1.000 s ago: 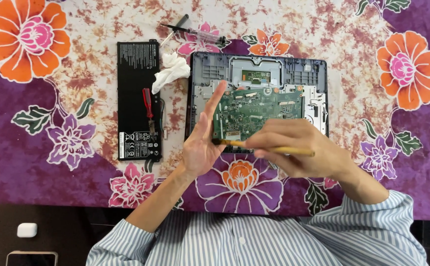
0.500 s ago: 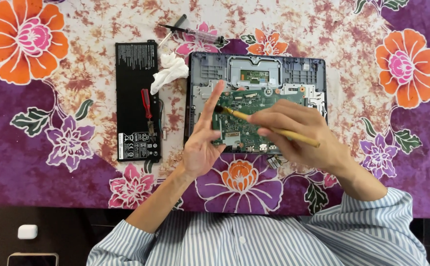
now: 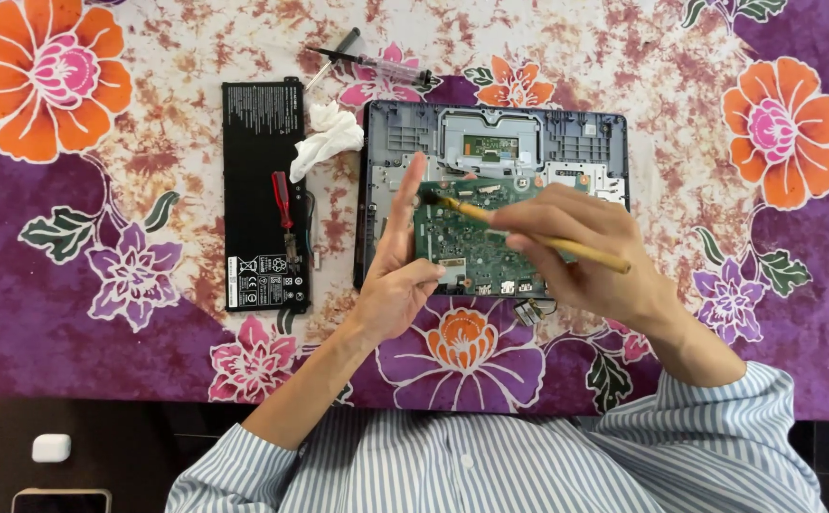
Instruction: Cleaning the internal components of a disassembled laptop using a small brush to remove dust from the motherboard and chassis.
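Green circuit board (image 3: pixel 467 242) tilting up above the open grey laptop base (image 3: pixel 585 142). Wooden-handled brush (image 3: pixel 528 233) lying slantwise across it, dark bristles touching its upper left corner.

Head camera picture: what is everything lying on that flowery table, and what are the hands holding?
Circuit board: one, green, held over the open laptop shell.
Brush: one, wooden handle with dark bristles, tip on the board's upper left.
Laptop shell: one, grey, opened, centre of the table.
Battery pack: one, black, flat, left of the shell.
Screwdriver: one, red handle, lying on the battery pack.
Tissue: one, white, crumpled, between battery pack and shell.
Syringe: one, clear, above the shell.
Tablecloth: one, purple with orange and pink flowers.
Left hand: steadies the board's left edge.
Right hand: grips the brush.
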